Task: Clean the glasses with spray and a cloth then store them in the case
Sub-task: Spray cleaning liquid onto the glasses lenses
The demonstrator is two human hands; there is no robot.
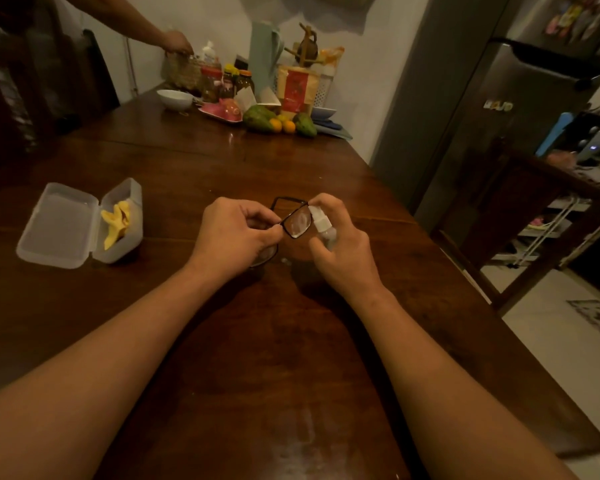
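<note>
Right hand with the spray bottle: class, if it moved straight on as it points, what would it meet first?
Probably the glasses just beyond the spray bottle, held by the left hand; depth is unclear.

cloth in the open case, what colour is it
Yellow. The cloth lies crumpled in the clear case, seen in the head view.

Dim, warm-toned wide-angle view with bowed edges, soft blur, faint glare on the table (291,427).
</note>
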